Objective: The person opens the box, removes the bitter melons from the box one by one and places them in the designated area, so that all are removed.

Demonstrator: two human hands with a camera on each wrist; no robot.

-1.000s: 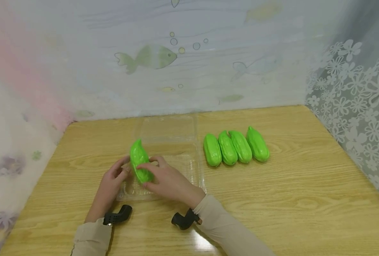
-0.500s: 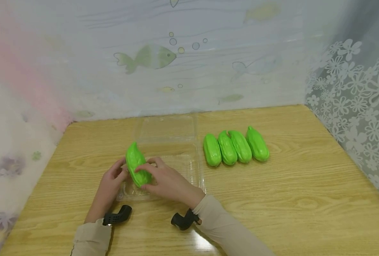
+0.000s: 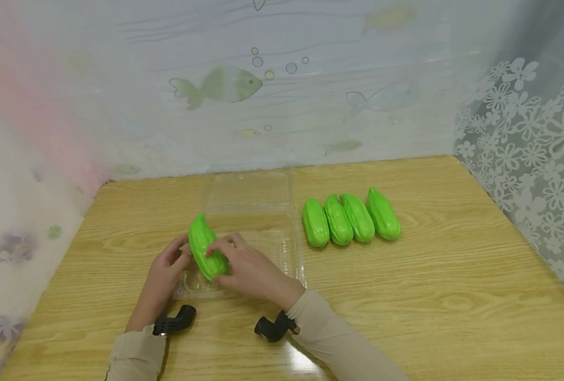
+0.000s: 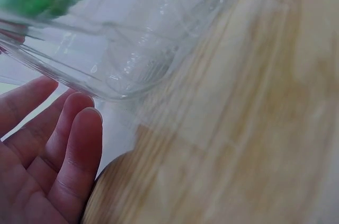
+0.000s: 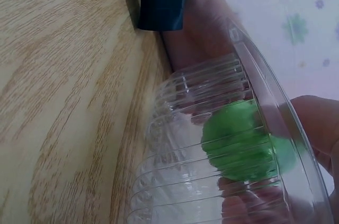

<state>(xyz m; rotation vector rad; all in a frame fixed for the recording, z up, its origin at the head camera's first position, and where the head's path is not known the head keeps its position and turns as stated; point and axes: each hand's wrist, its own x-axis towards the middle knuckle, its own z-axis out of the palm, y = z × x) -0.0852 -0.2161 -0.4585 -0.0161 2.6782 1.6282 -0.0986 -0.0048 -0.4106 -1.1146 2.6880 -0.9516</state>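
Note:
A bright green, glossy toy vegetable (image 3: 203, 247), ridged and pointed at its upper end, stands tilted over the left part of a clear plastic clamshell box (image 3: 289, 275). My right hand (image 3: 253, 270) grips it near its lower end, thumb at the bottom and fingers across its side. At the left wall of the box is my left hand (image 3: 167, 270), its gently bent fingers close by the vegetable. In the left wrist view, these fingertips (image 4: 85, 128) lie right at the box rim. Through the ribbed plastic, the right wrist view shows the vegetable (image 5: 238, 142) beside the right hand's fingers.
To the right of the box, several matching green vegetables (image 3: 339, 222) lie side by side on the wooden table (image 3: 429, 296). The box's lid (image 3: 248, 190) is folded back toward the patterned wall (image 3: 306, 127). Black wrist cameras (image 3: 274, 328) jut inward from both sleeves.
The held vegetable has shifted slightly left and down, toward the box's near left corner, with the right fingers still around it. My left hand has hardly moved.

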